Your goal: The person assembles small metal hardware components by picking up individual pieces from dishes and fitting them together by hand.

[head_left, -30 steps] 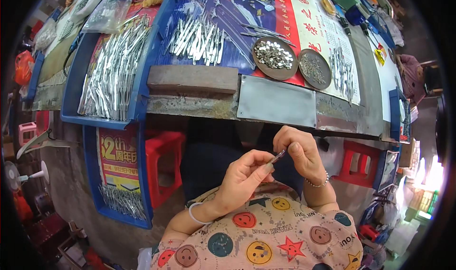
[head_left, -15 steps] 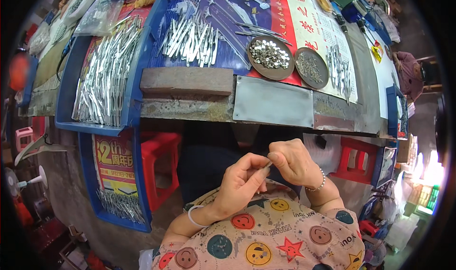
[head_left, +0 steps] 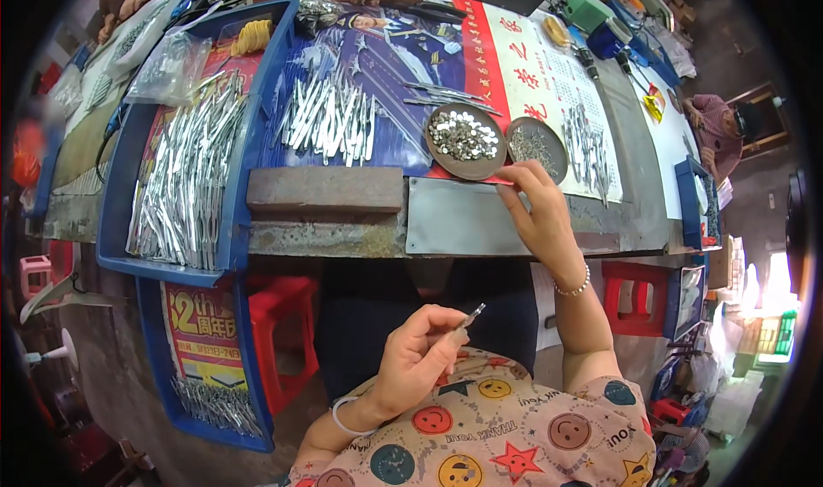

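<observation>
My left hand point(head_left: 416, 358) is closed over my lap, pinching a slim metal piece point(head_left: 471, 315) between thumb and fingers. Only the piece's upper end sticks out; the rest lies hidden in the hand. Above the near table edge, my right hand point(head_left: 549, 221) reaches forward with thumb and forefinger apart, nothing visible between them. Its fingertips are close to two round brown dishes. The larger dish point(head_left: 473, 172) holds small shiny metal pieces point(head_left: 463, 135). In the smaller dish point(head_left: 561, 163) are tiny metal parts point(head_left: 530, 144), partly behind my fingers.
Slim metal strips fill a blue tray point(head_left: 242, 157) on the left and lie in piles point(head_left: 330, 118) on the tabletop. A wooden block point(head_left: 326, 189) and a metal plate point(head_left: 463, 221) line the near edge. Red stools point(head_left: 279, 341) stand below. Another person point(head_left: 716, 131) sits at far right.
My right hand has left my left hand and moved forward to the dishes, its fingers opening. The metal piece now shows above my left fingers. The view has shifted slightly.
</observation>
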The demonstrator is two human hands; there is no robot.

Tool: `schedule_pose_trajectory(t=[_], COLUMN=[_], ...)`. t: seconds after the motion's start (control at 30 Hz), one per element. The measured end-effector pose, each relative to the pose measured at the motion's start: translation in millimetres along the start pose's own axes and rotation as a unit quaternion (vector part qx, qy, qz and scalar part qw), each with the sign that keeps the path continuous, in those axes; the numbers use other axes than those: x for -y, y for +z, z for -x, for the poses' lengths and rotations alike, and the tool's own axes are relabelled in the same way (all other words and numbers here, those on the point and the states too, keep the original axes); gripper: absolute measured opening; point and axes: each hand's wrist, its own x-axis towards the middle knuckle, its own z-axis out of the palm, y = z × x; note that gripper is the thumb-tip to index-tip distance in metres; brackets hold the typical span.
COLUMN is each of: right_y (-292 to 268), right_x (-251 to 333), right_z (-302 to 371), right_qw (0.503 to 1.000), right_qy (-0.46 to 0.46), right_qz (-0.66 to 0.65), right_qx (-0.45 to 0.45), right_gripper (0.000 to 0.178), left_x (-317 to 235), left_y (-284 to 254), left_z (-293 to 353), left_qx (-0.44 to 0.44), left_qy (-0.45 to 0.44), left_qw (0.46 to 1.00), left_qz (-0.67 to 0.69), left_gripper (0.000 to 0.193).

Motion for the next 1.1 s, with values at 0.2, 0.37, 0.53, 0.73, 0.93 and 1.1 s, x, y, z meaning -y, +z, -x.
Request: schedule_pose_trajectory(t=[0.2, 0.37, 0.53, 0.73, 0.93, 1.1], right_y=[5, 9, 10, 2, 3, 2], right_x=[-25, -22, -21, -8, -12, -8], right_z=[-16, -21, -24, -27, -31, -31], right_qw=[0.989, 0.976, 0.975, 0.982, 0.982, 0.981], right_qy=[-0.041, -0.066, -0.071, -0.061, -0.063, -0.064], right_qz=[0.144, 0.206, 0.205, 0.143, 0.114, 0.104], right_qx=[0.004, 0.024, 0.046, 0.108, 0.134, 0.151], right_gripper=[0.015, 0.016, 0.016, 0.016, 0.015, 0.013], left_x=[-1, 2, 4, 4, 4, 7], left_y=[-5, -6, -8, -7, -7, -8], left_z=[-2, -5, -7, -7, -7, -5], left_qx=[-0.001, 0.012, 0.016, 0.019, 0.03, 0.037], left_qy=[-0.009, -0.01, -0.008, -0.009, -0.001, -0.005], left_qw=[1.0, 1.0, 1.0, 1.0, 1.0, 0.999], left_qz=[0.007, -0.001, 0.003, 0.0, -0.002, 0.003], left_gripper=[0.014, 0.015, 0.016, 0.016, 0.017, 0.017])
